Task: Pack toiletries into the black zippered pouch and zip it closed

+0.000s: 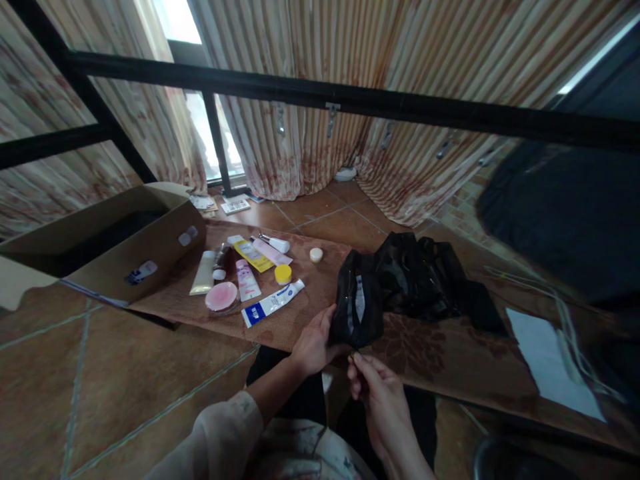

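Note:
A small black zip pouch (pixel 373 319) is at the near edge of the bench, its top parted in a slit that shows something pale inside. My left hand (pixel 315 343) grips the pouch's left side, with the thumb hidden in part. Below the pouch's near end, my right hand (pixel 375 387) is closed in a pinch on what looks like its zipper pull (pixel 353 355). To the left lie a blue-and-white tube (pixel 273 304), a yellow-lidded jar (pixel 283 274), a pink round container (pixel 221 296), a pink tube (pixel 247 280) and several other tubes. A small cream-coloured round container (pixel 316 255) sits farther back.
A crumpled black plastic bag (pixel 417 280) lies just right of the pouch. An open cardboard box (pixel 170 250) stands at the bench's left end. White paper (pixel 553 363) and a pale cable (pixel 565 313) are at the right. A dark metal rail (pixel 300 87) crosses before the curtains.

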Available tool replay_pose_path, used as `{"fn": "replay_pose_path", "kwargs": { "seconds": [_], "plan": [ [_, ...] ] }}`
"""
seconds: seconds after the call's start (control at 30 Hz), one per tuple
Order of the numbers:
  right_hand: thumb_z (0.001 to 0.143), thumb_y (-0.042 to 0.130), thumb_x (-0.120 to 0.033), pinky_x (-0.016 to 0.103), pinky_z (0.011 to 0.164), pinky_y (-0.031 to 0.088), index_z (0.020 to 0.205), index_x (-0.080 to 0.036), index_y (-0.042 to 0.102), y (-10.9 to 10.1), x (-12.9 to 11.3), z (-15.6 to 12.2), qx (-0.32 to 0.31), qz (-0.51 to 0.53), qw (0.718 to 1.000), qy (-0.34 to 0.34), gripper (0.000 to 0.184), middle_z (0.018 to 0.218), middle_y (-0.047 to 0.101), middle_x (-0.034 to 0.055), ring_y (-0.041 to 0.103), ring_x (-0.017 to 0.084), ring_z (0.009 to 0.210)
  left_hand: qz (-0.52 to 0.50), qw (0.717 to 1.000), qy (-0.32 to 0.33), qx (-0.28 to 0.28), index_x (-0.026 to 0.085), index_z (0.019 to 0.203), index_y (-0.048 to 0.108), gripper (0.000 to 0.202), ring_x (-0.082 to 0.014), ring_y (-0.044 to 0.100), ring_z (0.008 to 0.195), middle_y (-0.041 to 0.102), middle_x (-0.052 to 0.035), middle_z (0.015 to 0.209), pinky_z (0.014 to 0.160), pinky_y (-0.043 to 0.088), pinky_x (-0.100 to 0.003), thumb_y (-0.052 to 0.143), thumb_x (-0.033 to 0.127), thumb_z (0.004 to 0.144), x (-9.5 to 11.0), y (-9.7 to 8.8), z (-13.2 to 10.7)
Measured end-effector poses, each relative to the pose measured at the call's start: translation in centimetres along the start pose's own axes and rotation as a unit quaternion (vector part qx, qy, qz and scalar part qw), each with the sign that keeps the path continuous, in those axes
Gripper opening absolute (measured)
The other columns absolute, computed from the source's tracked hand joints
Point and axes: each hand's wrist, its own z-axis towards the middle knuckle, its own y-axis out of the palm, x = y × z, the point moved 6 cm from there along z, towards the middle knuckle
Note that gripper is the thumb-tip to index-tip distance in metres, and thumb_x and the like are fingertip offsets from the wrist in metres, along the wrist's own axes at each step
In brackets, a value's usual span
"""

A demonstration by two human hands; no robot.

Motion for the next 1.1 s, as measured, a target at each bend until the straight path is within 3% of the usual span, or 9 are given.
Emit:
{"fn": "replay_pose_path", "kwargs": {
  "seconds": [0.13,0.27,0.4,0.6,0.77,1.1],
  "plan": [
    [0.064,0.077,-0.045,0.018,0.042,0.029,0.066,-0.015,0.067,0.0,-0.2,0.0,0.003,0.001,1.0,-0.002,0.032,0.056,0.057,-0.0016,0.04,0.005,0.045,0.025,0.999,-0.002,0.022,0.019,0.137,0.031,0.072,-0.026,0.046,0.124,0.049,-0.0122,0.132,0.105,0.041,-0.042,0.069,0.029,0.077,0.1,-0.1,-0.2],
    [0.062,0.078,-0.046,0.019,0.042,0.028,0.064,-0.015,0.066,0.0,-0.3,0.0,-0.001,-0.003,1.0,-0.004,0.033,0.054,0.057,-0.0013,0.039,0.005,0.044,0.082,0.995,-0.038,0.05,0.02,0.112,0.046,0.041,-0.0222,0.059,0.098,0.057,-0.0052,0.104,0.085,0.05,-0.036,0.067,0.029,0.078,-0.2,-0.2,-0.7],
    [0.064,0.077,-0.045,0.019,0.043,0.029,0.064,-0.015,0.066,0.0,-0.2,0.0,-0.005,-0.004,1.0,-0.005,0.032,0.055,0.057,-0.0014,0.039,0.005,0.044,0.109,0.992,-0.043,0.045,0.021,0.091,0.049,0.02,-0.0205,0.058,0.082,0.054,-0.0017,0.087,0.073,0.049,-0.033,0.063,0.03,0.081,-0.2,0.0,-1.0],
    [0.064,0.077,-0.044,0.019,0.042,0.029,0.063,-0.015,0.066,-0.2,0.0,-0.1,0.003,-0.004,1.0,-0.006,0.031,0.055,0.057,-0.0013,0.039,0.005,0.044,0.129,0.991,-0.025,0.031,0.022,0.081,0.05,0.009,-0.0174,0.055,0.077,0.054,-0.0006,0.083,0.07,0.045,-0.029,0.057,0.025,0.086,0.1,0.1,-0.9],
    [0.063,0.078,-0.043,0.019,0.042,0.028,0.066,-0.015,0.067,0.0,-0.3,-0.1,0.004,0.003,1.0,0.003,0.031,0.056,0.057,-0.0014,0.039,0.005,0.045,0.134,0.991,-0.013,0.017,0.022,0.076,0.049,0.012,-0.0171,0.054,0.075,0.053,-0.001,0.08,0.068,0.044,-0.028,0.052,0.021,0.088,0.3,0.1,-0.8],
    [0.059,0.08,-0.038,0.018,0.039,0.03,0.065,-0.014,0.067,0.9,-3.1,0.4,0.011,0.043,0.999,-0.01,0.028,0.055,0.058,-0.0015,0.039,0.005,0.044,0.128,0.992,-0.016,0.009,0.021,0.077,0.052,0.011,-0.0176,0.055,0.078,0.055,-0.0016,0.08,0.07,0.044,-0.029,0.05,0.021,0.088,0.3,0.1,-0.6]
  ]
}}
